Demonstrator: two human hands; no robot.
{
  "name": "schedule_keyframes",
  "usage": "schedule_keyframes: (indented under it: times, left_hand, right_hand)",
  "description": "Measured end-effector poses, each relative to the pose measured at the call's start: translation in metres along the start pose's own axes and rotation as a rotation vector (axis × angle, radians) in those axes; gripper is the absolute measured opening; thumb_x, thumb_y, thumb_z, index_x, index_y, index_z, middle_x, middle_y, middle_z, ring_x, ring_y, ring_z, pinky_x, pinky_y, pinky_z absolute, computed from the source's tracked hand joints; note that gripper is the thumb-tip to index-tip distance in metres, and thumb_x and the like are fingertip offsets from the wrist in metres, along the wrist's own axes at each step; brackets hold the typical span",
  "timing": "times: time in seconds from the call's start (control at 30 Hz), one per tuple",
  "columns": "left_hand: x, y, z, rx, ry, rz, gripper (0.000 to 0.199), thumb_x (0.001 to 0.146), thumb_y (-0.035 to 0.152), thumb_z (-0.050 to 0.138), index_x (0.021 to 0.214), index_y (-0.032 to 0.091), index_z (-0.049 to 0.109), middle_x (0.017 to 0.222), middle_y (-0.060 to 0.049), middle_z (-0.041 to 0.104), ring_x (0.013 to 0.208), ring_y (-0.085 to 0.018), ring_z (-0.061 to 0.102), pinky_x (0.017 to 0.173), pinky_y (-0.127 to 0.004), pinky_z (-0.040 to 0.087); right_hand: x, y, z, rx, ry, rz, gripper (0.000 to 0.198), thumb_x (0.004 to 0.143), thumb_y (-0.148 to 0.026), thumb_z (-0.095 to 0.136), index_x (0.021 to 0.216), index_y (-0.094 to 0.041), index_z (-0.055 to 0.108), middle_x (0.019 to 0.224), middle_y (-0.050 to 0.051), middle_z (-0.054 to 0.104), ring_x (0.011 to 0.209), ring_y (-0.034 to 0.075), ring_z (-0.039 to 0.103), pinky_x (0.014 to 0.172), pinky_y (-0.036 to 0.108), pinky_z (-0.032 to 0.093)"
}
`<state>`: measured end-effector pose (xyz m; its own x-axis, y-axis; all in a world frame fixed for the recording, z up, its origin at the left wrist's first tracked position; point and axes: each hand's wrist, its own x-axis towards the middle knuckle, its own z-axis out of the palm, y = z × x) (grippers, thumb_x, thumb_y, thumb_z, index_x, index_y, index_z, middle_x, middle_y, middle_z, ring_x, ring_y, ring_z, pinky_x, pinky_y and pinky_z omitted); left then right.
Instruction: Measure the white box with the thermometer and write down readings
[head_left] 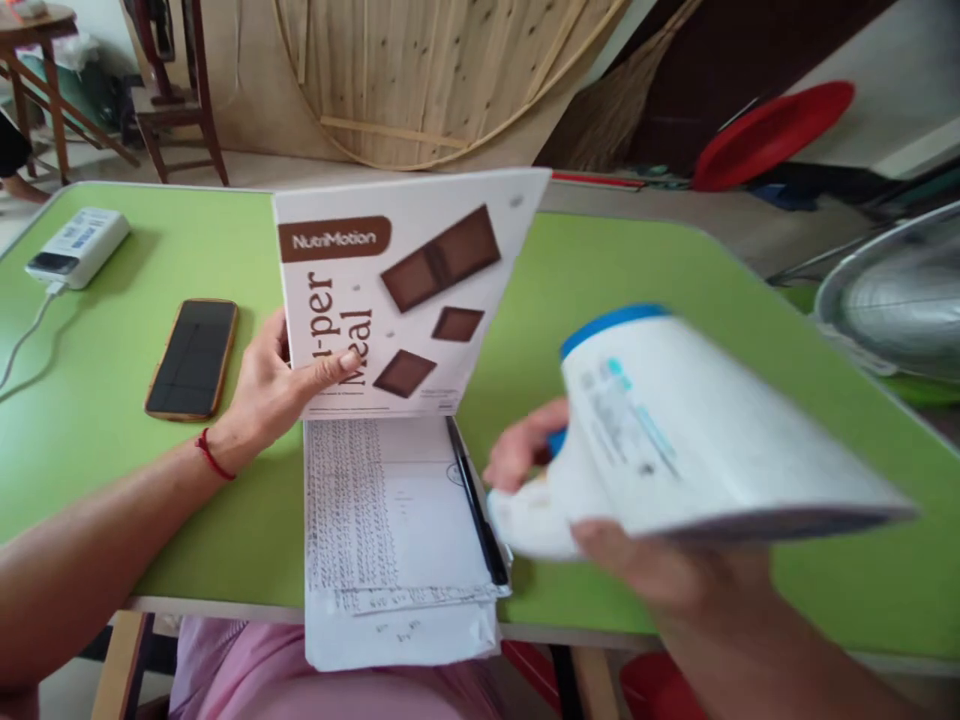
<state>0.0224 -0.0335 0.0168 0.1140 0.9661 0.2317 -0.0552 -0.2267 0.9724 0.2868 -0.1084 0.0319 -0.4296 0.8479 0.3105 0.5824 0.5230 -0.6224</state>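
My left hand [289, 385] is closed on the lower left edge of a white NutriMotion carton [420, 230], thumb across its front. Brown chocolate pieces are printed on the carton, which stands tilted up; its thickness does not show. My right hand [645, 560] grips a white-and-blue printed package [675, 420], blurred by motion and curved outward to the right. Its fingers show at the left side and the thumb below. Between the hands lies a stack of handwritten papers [405, 510], with a black pen [478, 505] along its right side.
A phone [193, 358] in an orange case lies left of my left hand on the green table [675, 270]. A white power bank [81, 245] with a cable sits at the far left. Beyond the table are a wooden chair [176, 110] and a red basin [772, 135].
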Motion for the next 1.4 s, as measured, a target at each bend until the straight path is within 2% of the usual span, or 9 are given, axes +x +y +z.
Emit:
schedule_keyframes:
  times: [0.03,0.07,0.13,0.23,0.4,0.63,0.83,1.07,1.4]
  left_hand:
    - [-0.001,-0.001,0.002,-0.003,-0.014,-0.014,0.051,0.069,0.047,0.086,0.104,0.017,0.064,0.103,-0.009,0.073,0.091,-0.028,0.07,0.078,-0.042,0.061]
    - [-0.001,-0.002,0.003,-0.009,-0.033,-0.02,0.052,0.069,0.047,0.086,0.104,0.017,0.063,0.103,-0.009,0.072,0.092,-0.028,0.07,0.078,-0.043,0.061]
    - [-0.001,-0.004,0.004,-0.018,-0.063,-0.016,0.054,0.068,0.047,0.087,0.106,0.018,0.063,0.103,-0.009,0.072,0.091,-0.027,0.069,0.079,-0.043,0.061]
    - [-0.001,-0.008,0.004,-0.014,-0.074,0.0,0.054,0.068,0.047,0.086,0.106,0.018,0.061,0.105,-0.009,0.071,0.094,-0.028,0.069,0.082,-0.043,0.06]
    - [-0.002,-0.011,0.0,0.03,-0.1,-0.028,0.056,0.069,0.05,0.086,0.106,0.017,0.061,0.109,-0.011,0.07,0.099,-0.029,0.068,0.084,-0.044,0.059]
    - [0.001,-0.01,-0.004,0.107,-0.115,-0.069,0.055,0.07,0.053,0.084,0.106,0.018,0.063,0.103,-0.01,0.072,0.097,-0.031,0.069,0.082,-0.045,0.058]
    - [0.003,-0.01,-0.009,0.126,-0.193,-0.066,0.058,0.068,0.047,0.087,0.111,0.018,0.062,0.11,-0.011,0.071,0.096,-0.03,0.069,0.08,-0.043,0.059]
    - [0.004,-0.004,-0.01,0.135,-0.241,-0.105,0.057,0.074,0.046,0.083,0.117,0.017,0.059,0.118,-0.012,0.07,0.104,-0.03,0.067,0.09,-0.045,0.055]
    - [0.005,0.0,-0.01,0.176,-0.24,-0.107,0.053,0.074,0.048,0.082,0.112,0.018,0.059,0.109,-0.01,0.071,0.101,-0.03,0.067,0.088,-0.046,0.055]
  right_hand:
    - [-0.003,-0.007,0.008,0.115,-0.04,-0.025,0.037,0.094,-0.059,0.036,0.117,-0.03,0.04,0.078,0.003,0.06,0.06,0.02,0.063,0.052,0.033,0.057]
    - [-0.005,-0.012,0.016,0.381,-0.093,0.005,0.037,0.091,-0.058,0.049,0.115,-0.031,0.044,0.079,0.003,0.062,0.06,0.019,0.063,0.05,0.032,0.055]
    - [-0.004,-0.018,0.032,0.683,-0.195,0.137,0.033,0.085,-0.051,0.065,0.106,-0.029,0.052,0.077,0.002,0.063,0.063,0.018,0.063,0.051,0.031,0.055]
    - [0.003,-0.017,0.047,0.862,-0.197,0.304,0.031,0.08,-0.049,0.073,0.093,-0.023,0.059,0.076,0.003,0.064,0.066,0.018,0.062,0.056,0.032,0.055]
    - [0.011,-0.012,0.054,0.912,-0.182,0.347,0.034,0.078,-0.05,0.075,0.087,-0.02,0.061,0.081,0.005,0.066,0.07,0.017,0.063,0.061,0.033,0.055]
    - [0.017,-0.013,0.058,0.883,-0.175,0.331,0.034,0.075,-0.049,0.078,0.084,-0.021,0.062,0.079,0.004,0.068,0.071,0.018,0.064,0.063,0.034,0.056]
    - [0.017,-0.01,0.061,1.018,-0.163,0.395,0.035,0.073,-0.046,0.081,0.086,-0.018,0.065,0.083,0.005,0.071,0.071,0.016,0.068,0.063,0.031,0.057]
    - [0.023,-0.006,0.062,1.145,-0.166,0.327,0.034,0.077,-0.047,0.079,0.088,-0.017,0.069,0.08,0.005,0.073,0.073,0.015,0.07,0.066,0.03,0.059]
    - [0.022,-0.008,0.062,1.152,-0.162,0.308,0.032,0.08,-0.046,0.077,0.089,-0.016,0.069,0.083,0.004,0.074,0.075,0.015,0.072,0.068,0.028,0.059]
